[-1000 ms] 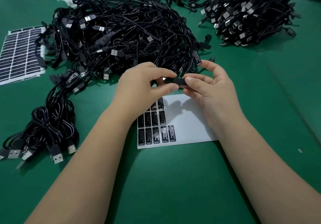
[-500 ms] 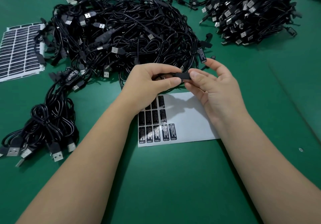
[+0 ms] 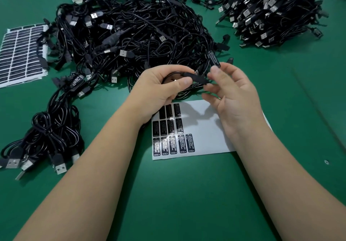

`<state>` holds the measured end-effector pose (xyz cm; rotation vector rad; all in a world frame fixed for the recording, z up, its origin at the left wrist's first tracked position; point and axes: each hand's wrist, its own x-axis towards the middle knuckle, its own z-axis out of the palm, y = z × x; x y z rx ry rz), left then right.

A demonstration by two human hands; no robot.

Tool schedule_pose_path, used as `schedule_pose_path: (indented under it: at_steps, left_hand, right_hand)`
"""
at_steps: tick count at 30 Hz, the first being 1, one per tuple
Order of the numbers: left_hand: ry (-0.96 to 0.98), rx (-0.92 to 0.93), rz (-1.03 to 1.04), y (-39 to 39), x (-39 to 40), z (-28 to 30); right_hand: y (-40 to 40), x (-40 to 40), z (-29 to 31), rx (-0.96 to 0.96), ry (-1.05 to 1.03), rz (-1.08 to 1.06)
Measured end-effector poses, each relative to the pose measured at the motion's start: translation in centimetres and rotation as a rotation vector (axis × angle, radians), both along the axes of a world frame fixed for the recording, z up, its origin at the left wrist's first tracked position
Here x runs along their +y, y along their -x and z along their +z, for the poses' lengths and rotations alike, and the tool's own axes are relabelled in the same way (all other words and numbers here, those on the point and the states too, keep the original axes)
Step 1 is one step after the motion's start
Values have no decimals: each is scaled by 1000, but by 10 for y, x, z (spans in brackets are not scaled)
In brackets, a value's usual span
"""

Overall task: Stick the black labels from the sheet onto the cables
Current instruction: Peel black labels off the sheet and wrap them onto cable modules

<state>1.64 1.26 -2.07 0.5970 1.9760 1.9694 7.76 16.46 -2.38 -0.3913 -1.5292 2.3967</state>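
My left hand (image 3: 162, 85) grips a black cable by its small controller block (image 3: 195, 78), holding it above the top edge of the white label sheet (image 3: 204, 126). My right hand (image 3: 236, 98) is spread beside the block, one finger touching the block's right end. A black label (image 3: 212, 58) with white print stands up from the tip of its farthest digit. Several black labels (image 3: 172, 143) remain on the left part of the sheet; my left wrist hides the sheet's upper left corner.
A big tangle of black USB cables (image 3: 138, 35) lies just beyond my hands, a second heap (image 3: 271, 12) at the far right. A tied cable bundle (image 3: 54, 132) sits at the left, a full label sheet (image 3: 20, 53) beyond it. The table is green felt.
My right hand's fingers have come off the controller block they pinched and spread apart, carrying the label on a fingertip. My left hand keeps its hold.
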Motion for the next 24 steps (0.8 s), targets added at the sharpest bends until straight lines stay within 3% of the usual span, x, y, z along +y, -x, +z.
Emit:
schedule_pose_path:
  at_steps: [3, 10, 24]
  left_hand:
    - [20, 2, 3, 1, 0, -1]
    - [70, 7, -13, 3, -1, -3]
    - [70, 0, -71, 7, -3, -5]
  right_hand:
    - [2, 4, -1, -71, 25, -35]
    - [4, 5, 3, -133, -76, 162]
    - [2, 0, 2, -141, -265, 80]
